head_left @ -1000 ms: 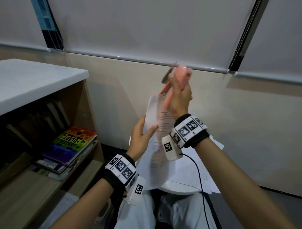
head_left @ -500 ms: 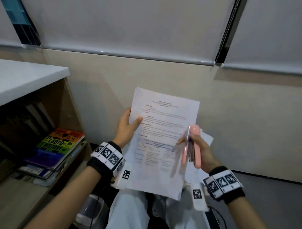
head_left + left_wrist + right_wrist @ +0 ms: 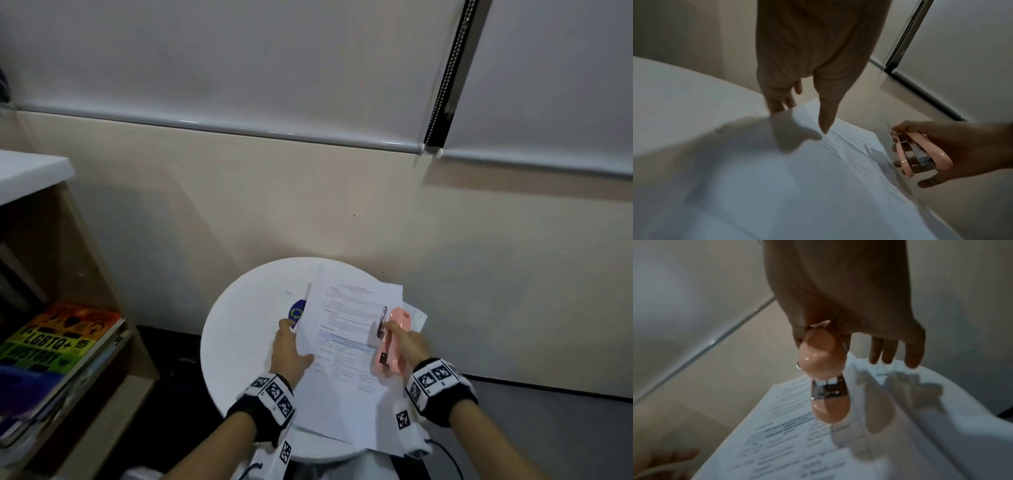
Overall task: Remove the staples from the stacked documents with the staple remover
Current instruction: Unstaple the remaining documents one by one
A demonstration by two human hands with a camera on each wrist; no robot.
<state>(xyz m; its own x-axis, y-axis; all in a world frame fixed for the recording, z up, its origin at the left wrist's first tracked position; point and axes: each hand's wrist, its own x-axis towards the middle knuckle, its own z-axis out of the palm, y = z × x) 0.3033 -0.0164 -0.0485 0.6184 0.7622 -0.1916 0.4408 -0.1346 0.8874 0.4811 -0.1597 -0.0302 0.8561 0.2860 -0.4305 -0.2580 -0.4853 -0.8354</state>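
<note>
the left hand (image 3: 289, 354) grips the left edge of the printed document (image 3: 346, 349), thumb lying on the top page and fingers tucked under the sheets. the right hand (image 3: 406, 346) grasps the pink staple remover (image 3: 392, 339), thumb and forefinger pinching its metal tip, the other fingers loose behind it; the tool hangs just above the right side of the page. the document sits over a loose stack of papers (image 3: 409, 308) on the round white table (image 3: 239, 342). a blue and yellow object (image 3: 297, 312) peeks out from under the sheets' left edge; what it is cannot be told. to the left, a wooden shelf (image 3: 102, 274) holds a rainbow history book (image 3: 58, 339). beyond the table, a beige wall (image 3: 308, 198) under grey roller blinds (image 3: 239, 61).
</note>
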